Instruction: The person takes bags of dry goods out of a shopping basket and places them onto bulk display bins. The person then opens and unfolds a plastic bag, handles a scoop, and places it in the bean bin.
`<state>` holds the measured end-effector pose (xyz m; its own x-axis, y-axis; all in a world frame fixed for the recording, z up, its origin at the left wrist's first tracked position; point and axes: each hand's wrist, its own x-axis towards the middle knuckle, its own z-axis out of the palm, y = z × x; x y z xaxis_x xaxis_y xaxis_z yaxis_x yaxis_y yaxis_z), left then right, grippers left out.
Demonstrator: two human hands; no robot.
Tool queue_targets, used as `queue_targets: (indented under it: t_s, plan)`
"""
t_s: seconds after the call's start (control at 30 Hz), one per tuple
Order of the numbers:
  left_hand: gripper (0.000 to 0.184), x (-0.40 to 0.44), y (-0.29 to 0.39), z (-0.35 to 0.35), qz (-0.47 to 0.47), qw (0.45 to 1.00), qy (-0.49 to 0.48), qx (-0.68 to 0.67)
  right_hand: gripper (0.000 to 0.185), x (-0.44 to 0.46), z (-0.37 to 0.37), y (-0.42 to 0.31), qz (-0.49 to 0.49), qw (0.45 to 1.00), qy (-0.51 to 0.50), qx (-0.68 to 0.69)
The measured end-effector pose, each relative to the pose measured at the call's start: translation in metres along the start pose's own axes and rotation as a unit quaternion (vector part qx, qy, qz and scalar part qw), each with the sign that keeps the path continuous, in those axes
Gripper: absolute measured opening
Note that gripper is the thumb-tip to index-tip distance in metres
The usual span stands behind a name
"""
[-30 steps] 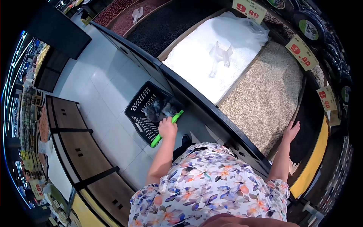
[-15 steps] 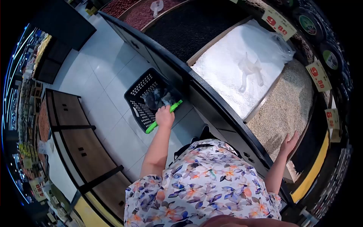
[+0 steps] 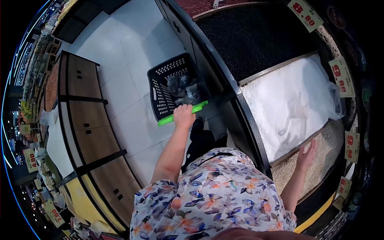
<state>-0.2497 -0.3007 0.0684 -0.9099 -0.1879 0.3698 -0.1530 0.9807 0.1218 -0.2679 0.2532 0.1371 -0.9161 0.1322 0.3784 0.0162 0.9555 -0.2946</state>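
With the flowered shirt at six o'clock, the basket lies just off the middle toward eleven, its mouth facing up, with some bagged goods heaped inside. The left hand, near the dial's centre, has its fingers curled right round the green handle, gripping it partway along, presumably so the load hangs level beneath the fist; whether the basket's base touches the floor cannot be told. The right hand, between three and four o'clock, holds nothing that shows: its fingers are stretched out and only slightly parted, over the tan grain and near the divider. Contact with either cannot be made out, and the arm seems to be kept out there simply because the other one does the carrying. White grain fills the bin at three, black grain the one toward one; boards between them likely stop the kinds mixing. Price cards stand along the bins' far edge between one and four, probably so each can be read against its bin. Wooden cabinets line nine o'clock.
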Motion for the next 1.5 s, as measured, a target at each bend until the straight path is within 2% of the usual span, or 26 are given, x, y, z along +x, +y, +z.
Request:
queue_targets:
  t_s: [0.07, 0.17, 0.23, 0.3, 0.43, 0.5, 0.53, 0.6, 0.63, 0.7, 0.77, 0.97, 1.07, 1.2, 1.27, 1.3, 1.37, 1.4, 1.47, 1.5]
  plan:
    - [0.016, 0.006, -0.004, -0.002, 0.003, 1.000, -0.005, -0.012, 0.061, 0.002, 0.008, -0.018, -0.016, 0.999, -0.048, -0.019]
    - [0.017, 0.015, -0.011, -0.001, 0.022, 0.998, -0.041, -0.039, 0.068, -0.022, 0.040, -0.018, 0.013, 0.997, -0.049, -0.062]
    - [0.020, 0.027, -0.020, -0.001, 0.027, 0.995, -0.071, -0.064, 0.070, -0.020, 0.046, -0.043, 0.031, 0.994, -0.041, -0.095]
    - [0.019, 0.038, -0.030, -0.001, 0.019, 0.991, -0.107, -0.083, 0.067, -0.016, 0.052, -0.075, 0.121, 0.992, -0.021, 0.035]
    - [0.021, 0.055, -0.041, -0.006, 0.016, 0.977, -0.189, -0.102, 0.058, -0.019, 0.078, -0.068, 0.208, 0.975, 0.023, 0.078]
    - [0.022, 0.057, -0.037, -0.006, 0.019, 0.971, -0.213, -0.105, 0.051, -0.017, 0.083, -0.067, 0.372, 0.884, 0.074, 0.275]
    - [0.023, 0.060, -0.036, -0.005, 0.019, 0.967, -0.230, -0.106, 0.051, -0.013, 0.083, -0.072, 0.377, 0.882, 0.078, 0.272]
    - [0.023, 0.062, -0.030, -0.006, 0.027, 0.963, -0.247, -0.105, 0.054, -0.007, 0.079, -0.074, 0.439, 0.826, 0.124, 0.331]
    - [0.026, 0.064, -0.030, -0.005, 0.029, 0.959, -0.264, -0.097, 0.054, -0.003, 0.079, -0.077, 0.443, 0.823, 0.132, 0.330]
    - [0.029, 0.066, -0.031, -0.004, 0.041, 0.954, -0.281, -0.092, 0.056, 0.005, 0.078, -0.081, 0.486, 0.732, 0.194, 0.436]
    - [0.024, 0.068, -0.029, -0.002, 0.036, 0.951, -0.289, -0.102, 0.059, 0.011, 0.081, -0.070, 0.493, 0.657, 0.233, 0.520]
    - [0.030, 0.061, -0.027, 0.003, 0.074, 0.953, -0.289, -0.056, 0.066, 0.040, 0.082, -0.061, 0.502, 0.561, 0.279, 0.596]
    - [0.029, 0.062, -0.033, 0.012, 0.095, 0.954, -0.277, -0.062, 0.067, 0.060, 0.091, -0.060, 0.503, 0.541, 0.283, 0.612]
    - [0.027, 0.061, -0.045, 0.018, 0.077, 0.958, -0.268, -0.062, 0.062, 0.072, 0.093, -0.067, 0.516, 0.543, 0.302, 0.590]
    - [0.027, 0.064, -0.052, 0.017, 0.071, 0.960, -0.268, -0.038, 0.053, 0.076, 0.079, -0.083, 0.481, 0.675, 0.284, 0.482]
    - [0.027, 0.069, -0.055, 0.021, 0.071, 0.961, -0.263, -0.040, 0.053, 0.086, 0.066, -0.093, 0.477, 0.675, 0.287, 0.484]
    - [0.026, 0.070, -0.067, 0.025, 0.071, 0.968, -0.237, -0.048, 0.042, 0.089, 0.047, -0.109, 0.383, 0.764, 0.291, 0.430]
    - [0.026, 0.069, -0.071, 0.025, 0.072, 0.968, -0.236, -0.045, 0.042, 0.088, 0.045, -0.106, 0.385, 0.762, 0.291, 0.432]
    - [0.026, 0.074, -0.076, 0.024, 0.068, 0.972, -0.225, -0.027, 0.038, 0.088, 0.035, -0.099, 0.273, 0.838, 0.272, 0.387]
    - [0.024, 0.078, -0.077, 0.022, 0.063, 0.971, -0.231, -0.022, 0.037, 0.092, 0.013, -0.120, 0.291, 0.843, 0.262, 0.369]
